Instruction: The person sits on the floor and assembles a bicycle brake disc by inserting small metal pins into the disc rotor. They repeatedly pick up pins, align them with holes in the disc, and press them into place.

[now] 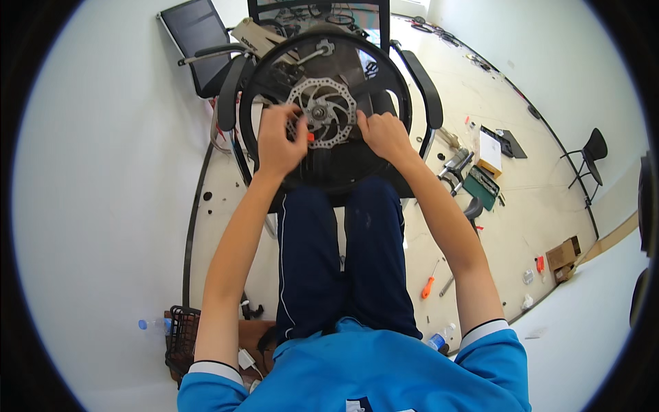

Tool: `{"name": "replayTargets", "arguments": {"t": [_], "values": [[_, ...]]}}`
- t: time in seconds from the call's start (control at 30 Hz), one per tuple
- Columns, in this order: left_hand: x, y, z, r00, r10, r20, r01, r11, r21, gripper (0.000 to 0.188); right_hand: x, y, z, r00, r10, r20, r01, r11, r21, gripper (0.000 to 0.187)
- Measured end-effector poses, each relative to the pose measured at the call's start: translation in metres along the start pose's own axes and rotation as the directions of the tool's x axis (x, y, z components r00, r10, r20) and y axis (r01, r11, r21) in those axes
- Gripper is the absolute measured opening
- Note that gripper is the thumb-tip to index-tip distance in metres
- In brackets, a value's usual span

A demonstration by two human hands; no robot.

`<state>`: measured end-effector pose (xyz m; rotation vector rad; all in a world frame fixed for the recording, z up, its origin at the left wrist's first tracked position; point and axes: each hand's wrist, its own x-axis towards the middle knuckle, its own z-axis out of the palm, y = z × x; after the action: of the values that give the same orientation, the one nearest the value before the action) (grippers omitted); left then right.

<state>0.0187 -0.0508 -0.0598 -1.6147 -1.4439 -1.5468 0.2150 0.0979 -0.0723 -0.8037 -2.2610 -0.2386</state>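
A black wheel [406,89] lies on the chair in front of my knees, with a silver brake rotor [341,96] at its hub. My left hand [278,144] is at the rotor's left side, fingers curled and smeared by motion. Close to its thumb is a small orange piece [311,137], whose kind I cannot make out; whether the hand grips it is unclear. At the rotor's right edge, my right hand [386,136] is closed, thumb and fingers pressed together. Whatever it may hold is hidden or too thin to name.
Black armrests [422,89] flank the wheel. On the floor at right are a green case [480,189], a white box [489,152], an orange-handled screwdriver [428,287] and a cardboard box [564,254]. A black basket [182,336] stands at lower left.
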Motion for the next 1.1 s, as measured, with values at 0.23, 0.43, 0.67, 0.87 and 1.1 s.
{"name": "replayTargets", "arguments": {"t": [0.23, 0.43, 0.67, 0.87, 1.1], "values": [[-0.002, -0.005, 0.014, 0.931, 0.264, 0.251, -0.276, 0.961, 0.015, 0.016, 0.032, -0.019, -0.036, 0.996, 0.019, 0.091, -0.026, 0.996, 0.082, 0.054], [-0.004, -0.005, 0.033, 0.969, 0.15, 0.198, -0.159, 0.987, 0.025, 0.009, 0.052, -0.01, -0.039, 0.975, 0.117, 0.189, -0.16, 0.96, 0.231, 0.038], [-0.007, -0.005, 0.036, 0.985, 0.117, 0.13, -0.113, 0.993, -0.034, 0.008, 0.029, -0.034, 0.001, 0.547, 0.725, 0.419, -0.133, -0.419, 0.898, 0.022], [-0.007, -0.006, 0.033, 0.988, 0.055, 0.142, -0.047, 0.997, -0.058, 0.01, 0.073, -0.078, -0.032, 0.34, 0.82, 0.46, -0.026, -0.48, 0.877, 0.016], [0.048, -0.02, 0.017, 0.982, -0.185, 0.027, 0.185, 0.982, -0.029, 0.021, 0.076, -0.063, -0.025, 0.347, 0.828, 0.44, -0.215, -0.386, 0.897, 0.017]]}}
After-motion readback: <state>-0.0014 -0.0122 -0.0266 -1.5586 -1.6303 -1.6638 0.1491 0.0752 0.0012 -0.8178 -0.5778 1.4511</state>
